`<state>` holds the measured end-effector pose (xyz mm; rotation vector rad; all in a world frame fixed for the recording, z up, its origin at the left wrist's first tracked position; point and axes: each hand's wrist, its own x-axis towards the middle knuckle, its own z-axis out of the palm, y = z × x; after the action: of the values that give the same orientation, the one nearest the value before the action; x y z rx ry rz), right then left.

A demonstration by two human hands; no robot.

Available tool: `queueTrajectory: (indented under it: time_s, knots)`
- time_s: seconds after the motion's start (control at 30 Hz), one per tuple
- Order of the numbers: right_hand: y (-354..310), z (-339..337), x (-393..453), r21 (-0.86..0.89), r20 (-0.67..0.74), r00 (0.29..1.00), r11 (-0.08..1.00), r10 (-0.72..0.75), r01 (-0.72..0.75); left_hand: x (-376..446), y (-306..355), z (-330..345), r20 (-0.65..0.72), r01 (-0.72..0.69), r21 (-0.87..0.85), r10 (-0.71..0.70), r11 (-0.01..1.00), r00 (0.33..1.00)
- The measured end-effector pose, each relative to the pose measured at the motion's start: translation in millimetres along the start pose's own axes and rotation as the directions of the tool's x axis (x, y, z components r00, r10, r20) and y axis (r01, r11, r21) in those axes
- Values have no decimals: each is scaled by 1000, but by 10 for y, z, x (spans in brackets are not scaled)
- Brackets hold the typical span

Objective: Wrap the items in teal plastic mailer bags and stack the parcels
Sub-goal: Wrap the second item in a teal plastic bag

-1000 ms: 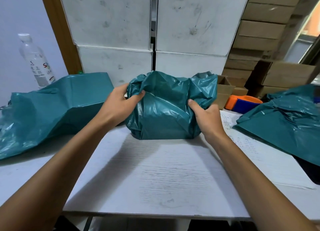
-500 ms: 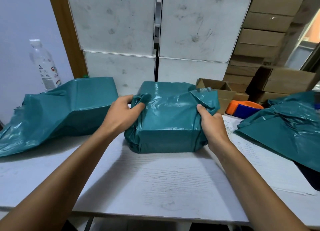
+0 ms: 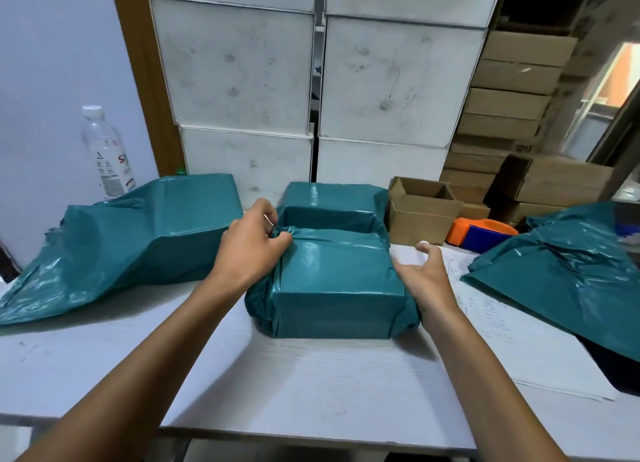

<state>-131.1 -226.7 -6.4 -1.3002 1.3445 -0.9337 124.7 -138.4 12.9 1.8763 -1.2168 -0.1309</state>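
Teal plastic pulled tight round a boxy parcel at mid-table, well back from the near edge of the white table. Left hand closed on a bunched fold of the bag at the parcel's upper left corner, thumb and fingers pinching the gather. Right hand spread wide, gripping nothing, palm just beside the parcel's right side, whether touching cannot be told. Second wrapped parcel directly behind, touching the first. Loose teal bag slumped to the left near a water bottle; another teal bag overhanging papers at the right edge. Open cardboard box and orange-and-blue tape dispenser behind the right hand. Bare tabletop in front of the parcel, between the forearms.
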Motion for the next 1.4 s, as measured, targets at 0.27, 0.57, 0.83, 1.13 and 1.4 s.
queueTrajectory:
  time_s: [0.27, 0.57, 0.83, 1.13, 1.4]
  knots:
    - [9, -71, 23, -229, 45, 992, 965, -118, 125, 95, 121, 41, 11, 31, 210, -34, 977, 999]
    - [50, 4, -90, -239, 132, 987, 964, -89, 119, 11, 68, 140, 29, 161, -41, -160, 986, 987]
    - [-79, -104, -189, -215, 333, 942, 970, -34, 111, -13, 23, 88, 137, 198, -100, -184, 975, 973]
    - [-44, 143, -99, 109, 333, 935, 980, 122, -167, -150, 16, 125, 346, 444, -453, -307, 773, 887]
    - [129, 185, -203, 377, 374, 920, 888, 114, -263, -248, -100, 344, 387, 514, -772, -366, 374, 847]
